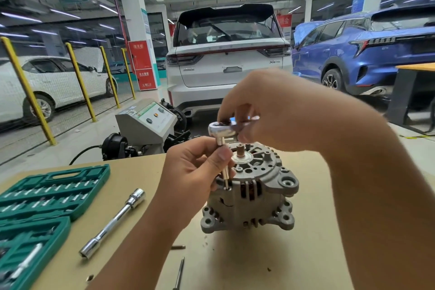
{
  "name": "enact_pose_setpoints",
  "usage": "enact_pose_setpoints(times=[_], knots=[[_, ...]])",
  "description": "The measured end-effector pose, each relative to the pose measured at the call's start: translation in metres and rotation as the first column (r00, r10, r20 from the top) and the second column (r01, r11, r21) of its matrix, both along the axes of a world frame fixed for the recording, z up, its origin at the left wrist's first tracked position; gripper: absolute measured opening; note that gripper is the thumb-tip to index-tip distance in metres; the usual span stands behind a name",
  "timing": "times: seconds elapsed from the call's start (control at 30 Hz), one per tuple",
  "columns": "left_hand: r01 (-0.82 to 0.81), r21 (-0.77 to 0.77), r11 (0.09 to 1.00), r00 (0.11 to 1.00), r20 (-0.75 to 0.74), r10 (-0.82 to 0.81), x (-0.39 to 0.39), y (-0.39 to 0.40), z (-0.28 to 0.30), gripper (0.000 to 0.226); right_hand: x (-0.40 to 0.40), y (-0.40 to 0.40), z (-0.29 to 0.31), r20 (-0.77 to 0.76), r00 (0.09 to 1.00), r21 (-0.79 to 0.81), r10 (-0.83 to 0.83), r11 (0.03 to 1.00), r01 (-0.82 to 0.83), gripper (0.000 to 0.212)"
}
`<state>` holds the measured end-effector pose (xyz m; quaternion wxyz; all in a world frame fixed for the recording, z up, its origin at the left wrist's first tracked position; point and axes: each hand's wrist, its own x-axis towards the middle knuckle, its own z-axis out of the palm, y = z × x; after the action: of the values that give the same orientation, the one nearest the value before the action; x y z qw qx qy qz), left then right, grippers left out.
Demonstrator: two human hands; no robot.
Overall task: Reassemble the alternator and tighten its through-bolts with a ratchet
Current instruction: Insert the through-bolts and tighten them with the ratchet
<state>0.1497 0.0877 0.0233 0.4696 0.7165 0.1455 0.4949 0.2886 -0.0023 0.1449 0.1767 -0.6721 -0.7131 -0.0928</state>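
Left hand [200, 167] pinches the bit shaft [225, 172] plumb on the alternator [254, 190] through-bolt; right hand [270, 110] grips the ratchet [221, 130]: swing short, level strokes.

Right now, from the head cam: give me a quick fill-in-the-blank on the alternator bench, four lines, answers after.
1. The right hand grips the ____ handle.
2. The left hand pinches the extension bar standing on the ____.
3. The long socket wrench lies between the alternator and the ____ tool case.
4. The car straight behind the bench is ____.

Answers: ratchet; alternator; green; white
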Motion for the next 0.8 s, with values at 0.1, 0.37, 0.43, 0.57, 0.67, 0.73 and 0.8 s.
enact_pose_setpoints(times=[0.1,0.37,0.43,0.57,0.67,0.73,0.8], knots=[[-0.022,-0.024,0.999,1.0,0.022,0.022,0.001,-0.001,-0.001,0.017,-0.005,0.007,-0.006,0.054,0.998,0.033,-0.043,0.999,0.041,0.015],[0.011,-0.05,0.999,1.0,-0.008,-0.012,0.001,0.0,0.002,0.018,-0.005,0.0,0.001,-0.002,0.999,-0.001,-0.034,0.999,0.034,0.029],[0.025,-0.06,0.998,1.0,0.006,-0.025,-0.001,-0.001,0.001,0.02,-0.007,0.002,-0.003,0.0,0.998,0.046,-0.055,0.997,0.055,0.024],[-0.053,-0.042,0.998,0.996,0.066,0.056,0.003,0.0,-0.004,0.02,-0.007,-0.003,-0.001,0.069,0.996,0.059,-0.051,0.997,0.047,0.01],[-0.029,-0.049,0.998,0.998,0.053,0.032,0.001,0.003,-0.006,0.013,-0.006,-0.005,0.001,0.054,0.997,0.059,-0.053,0.997,0.05,0.018],[0.015,-0.068,0.998,0.999,0.047,-0.012,-0.002,0.006,-0.004,0.01,-0.007,-0.002,0.0,0.008,0.999,0.072,-0.048,0.996,0.047,0.026],[0.015,-0.063,0.998,0.999,0.047,-0.012,-0.002,0.006,-0.004,0.009,-0.008,0.001,-0.002,0.012,0.999,0.057,-0.042,0.998,0.042,0.024]])
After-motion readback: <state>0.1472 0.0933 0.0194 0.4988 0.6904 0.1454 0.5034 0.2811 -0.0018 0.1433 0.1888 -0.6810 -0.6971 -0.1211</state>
